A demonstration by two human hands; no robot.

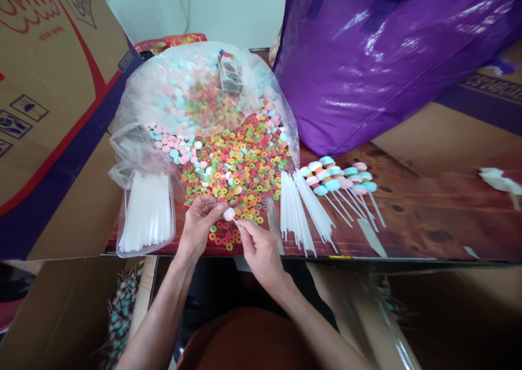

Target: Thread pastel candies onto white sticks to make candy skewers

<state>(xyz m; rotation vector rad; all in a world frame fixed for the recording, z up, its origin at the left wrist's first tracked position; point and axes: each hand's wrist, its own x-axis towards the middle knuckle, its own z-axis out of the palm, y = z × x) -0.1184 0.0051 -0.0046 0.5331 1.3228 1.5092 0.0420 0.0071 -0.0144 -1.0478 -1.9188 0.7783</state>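
My left hand (199,217) is closed, its thumb and fingertips pinched at the edge of a small round candy (229,214) with pink, white and blue layers. A white stick runs from that candy into my right hand (259,245), whose thumb and forefinger close on it. Just beyond both hands lies a broad heap of ring candies (244,163) in red, orange, yellow and green. Pink, blue and white candy discs (169,141) lie at its left edge, partly under a clear plastic bag (138,98). Several ring candies also lie between my wrists.
White sticks (147,212) fill a clear tray (173,236) at left. Loose sticks (296,212) and several layered candies on sticks (332,185) lie right. A small packet (230,75) rests on the bag. A carton (53,98) and a purple bag (367,65) flank the table.
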